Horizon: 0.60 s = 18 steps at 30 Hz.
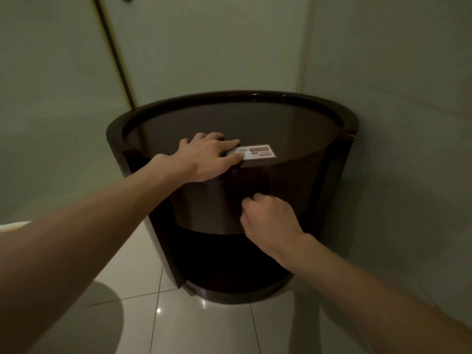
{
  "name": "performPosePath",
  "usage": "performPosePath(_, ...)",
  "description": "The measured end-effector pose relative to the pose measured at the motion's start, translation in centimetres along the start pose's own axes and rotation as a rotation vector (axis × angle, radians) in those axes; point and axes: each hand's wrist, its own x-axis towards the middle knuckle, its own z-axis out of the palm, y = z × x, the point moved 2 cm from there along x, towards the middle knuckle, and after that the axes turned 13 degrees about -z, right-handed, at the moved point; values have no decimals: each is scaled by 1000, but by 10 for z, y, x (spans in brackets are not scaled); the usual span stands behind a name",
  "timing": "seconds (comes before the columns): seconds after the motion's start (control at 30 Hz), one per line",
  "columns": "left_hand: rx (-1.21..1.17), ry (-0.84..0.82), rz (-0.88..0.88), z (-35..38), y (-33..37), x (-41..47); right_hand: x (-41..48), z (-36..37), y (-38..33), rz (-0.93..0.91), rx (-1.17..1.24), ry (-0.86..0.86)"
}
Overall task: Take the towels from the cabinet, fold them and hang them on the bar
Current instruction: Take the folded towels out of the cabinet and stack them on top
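A dark brown rounded cabinet [293,118] stands in the corner against the wall. My left hand [204,157] rests flat on its glossy top near the front edge, fingers spread, partly over a white and red sticker [260,152]. My right hand [270,218] is at the curved drawer front [204,208], fingers curled against its surface; what they hold is hidden. Below the drawer is a dark open space [224,261]. No towels and no bar are in view.
Pale walls close in behind and to the right of the cabinet. A door edge with a dark strip [115,54] runs at the back left. Glossy white floor tiles [158,315] lie in front. A white object's edge [12,226] shows at the far left.
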Motion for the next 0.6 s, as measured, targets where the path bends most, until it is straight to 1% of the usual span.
performPosePath(0.13, -9, 11, -10, -1, 0, -2, -4, 0, -1, -53, -25, 22)
performPosePath(0.47, 27, -22, -10, 0, -3, -4, -40, -16, -22, -180, -73, -32)
performPosePath(0.6, 14, -15, -12, 1, -4, -6, -56, -24, -34, -187, -81, -34)
